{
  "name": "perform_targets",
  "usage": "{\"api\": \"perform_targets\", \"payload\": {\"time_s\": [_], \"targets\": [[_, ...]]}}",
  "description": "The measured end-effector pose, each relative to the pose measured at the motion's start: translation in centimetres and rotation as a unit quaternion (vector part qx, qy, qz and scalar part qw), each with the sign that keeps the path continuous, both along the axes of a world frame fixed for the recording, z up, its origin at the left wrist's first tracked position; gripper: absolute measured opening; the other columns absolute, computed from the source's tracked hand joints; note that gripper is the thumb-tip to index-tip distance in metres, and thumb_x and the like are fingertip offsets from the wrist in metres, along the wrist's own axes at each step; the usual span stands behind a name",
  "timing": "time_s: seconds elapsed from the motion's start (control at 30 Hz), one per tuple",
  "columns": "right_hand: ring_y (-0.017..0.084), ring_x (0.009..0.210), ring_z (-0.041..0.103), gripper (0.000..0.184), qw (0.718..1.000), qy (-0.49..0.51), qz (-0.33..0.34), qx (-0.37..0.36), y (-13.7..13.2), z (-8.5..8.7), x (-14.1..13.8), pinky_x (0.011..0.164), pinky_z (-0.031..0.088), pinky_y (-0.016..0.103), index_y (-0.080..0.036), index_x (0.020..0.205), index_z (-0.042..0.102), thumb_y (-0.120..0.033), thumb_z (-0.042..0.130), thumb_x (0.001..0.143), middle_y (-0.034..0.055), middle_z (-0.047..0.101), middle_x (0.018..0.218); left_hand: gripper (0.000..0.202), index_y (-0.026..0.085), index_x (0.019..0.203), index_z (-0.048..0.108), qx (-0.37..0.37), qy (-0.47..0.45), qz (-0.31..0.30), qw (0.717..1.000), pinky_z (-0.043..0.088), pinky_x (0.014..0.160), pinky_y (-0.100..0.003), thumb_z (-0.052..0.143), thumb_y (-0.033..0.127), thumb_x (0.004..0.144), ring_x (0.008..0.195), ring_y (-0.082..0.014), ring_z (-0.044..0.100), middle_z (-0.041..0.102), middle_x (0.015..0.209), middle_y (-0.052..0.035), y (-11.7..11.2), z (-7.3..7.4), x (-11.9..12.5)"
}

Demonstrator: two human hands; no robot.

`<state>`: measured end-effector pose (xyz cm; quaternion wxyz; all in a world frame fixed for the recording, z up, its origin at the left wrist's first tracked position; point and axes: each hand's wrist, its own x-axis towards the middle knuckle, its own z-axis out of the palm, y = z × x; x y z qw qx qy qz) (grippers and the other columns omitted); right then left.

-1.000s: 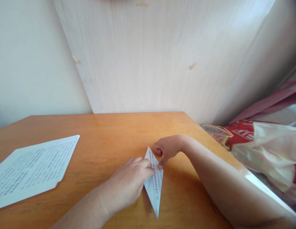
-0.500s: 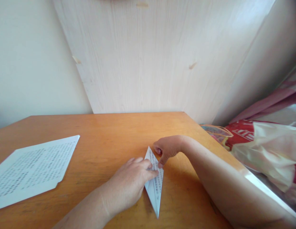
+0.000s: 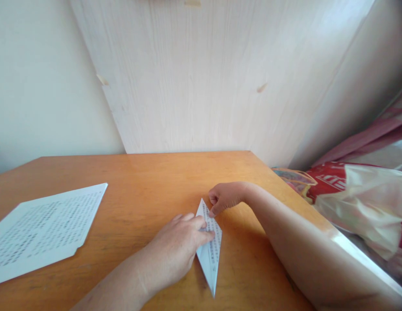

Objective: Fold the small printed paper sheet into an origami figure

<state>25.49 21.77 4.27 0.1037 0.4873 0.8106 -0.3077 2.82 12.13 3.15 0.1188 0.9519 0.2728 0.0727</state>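
Note:
A sheet of printed paper folded into a long, narrow kite shape lies on the table, one point toward me and one away. My left hand rests on its left side, thumb and forefinger pressing the paper down against the wood. The other left fingers are bent beside it. My right hand is at the upper right edge of the paper, its fingers curled into a fist. Its thumb points down and touches that edge near the far tip. Nothing shows inside the right fist.
A stack of printed sheets lies at the left of the wooden table. A pale wood-grain panel stands behind the table. Past its right edge are a red bag and a whitish plastic bag.
My right thumb has slid up along the paper's right edge, away from me toward the far tip. My left hand and the folded paper have stayed in place.

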Motion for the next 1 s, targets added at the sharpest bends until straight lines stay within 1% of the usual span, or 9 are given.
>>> {"api": "perform_targets", "payload": {"time_s": [0.27,0.43,0.63,0.73,0.87,1.0], "targets": [[0.014,0.053,0.053,0.036,0.997,0.03,-0.06,-0.038,0.4,-0.2,-0.3,0.052,0.038,0.026,-0.02,0.062,0.056,-0.048,0.077,0.069,-0.0027,0.057,0.056,0.03,0.025,0.106,0.072,0.0,-0.004,0.002,1.0,0.048,0.08,-0.034,0.049,0.01,0.093,0.095,-0.0221,0.058,0.064,0.106,-0.0065,-0.1,0.3,0.1],[0.015,0.052,0.055,0.035,0.994,0.027,-0.101,-0.031,0.4,0.0,-1.0,0.053,0.042,0.027,-0.019,0.058,0.055,-0.045,0.072,0.075,0.0,0.06,0.056,0.03,0.026,0.106,0.071,-0.007,-0.007,0.005,1.0,0.047,0.079,-0.033,0.049,0.009,0.093,0.095,-0.0217,0.057,0.064,0.104,-0.0055,-0.1,0.2,0.2],[0.017,0.054,0.058,0.028,0.988,0.005,-0.153,0.003,0.1,0.4,-2.1,0.057,0.044,0.028,-0.018,0.058,0.06,-0.037,0.065,0.078,0.0029,0.06,0.052,0.031,0.026,0.106,0.071,-0.014,-0.008,0.005,1.0,0.046,0.083,-0.034,0.05,0.008,0.092,0.097,-0.022,0.057,0.063,0.103,-0.0057,-0.1,0.3,0.1],[0.018,0.056,0.06,0.027,0.986,0.005,-0.164,0.006,0.0,0.4,-2.3,0.059,0.045,0.028,-0.018,0.059,0.06,-0.035,0.062,0.08,0.0042,0.063,0.054,0.032,0.025,0.105,0.071,-0.016,-0.006,0.007,1.0,0.046,0.081,-0.033,0.05,0.007,0.09,0.095,-0.0221,0.056,0.063,0.102,-0.0059,0.0,0.3,0.1],[0.017,0.055,0.059,0.03,0.987,0.021,-0.159,0.001,0.0,0.1,-1.8,0.059,0.045,0.028,-0.019,0.056,0.055,-0.032,0.057,0.083,0.0042,0.063,0.056,0.033,0.026,0.105,0.072,-0.024,-0.003,0.006,1.0,0.046,0.08,-0.033,0.049,0.008,0.09,0.094,-0.0222,0.055,0.062,0.1,-0.0057,0.1,0.4,0.1],[0.016,0.054,0.059,0.031,0.99,0.051,-0.134,-0.013,0.2,-0.2,-0.9,0.057,0.044,0.027,-0.019,0.059,0.054,-0.037,0.06,0.083,0.0022,0.063,0.058,0.033,0.027,0.102,0.072,-0.03,-0.008,0.003,1.0,0.046,0.081,-0.033,0.049,0.006,0.09,0.094,-0.0217,0.055,0.062,0.099,-0.0048,0.3,0.3,-0.1]]}}
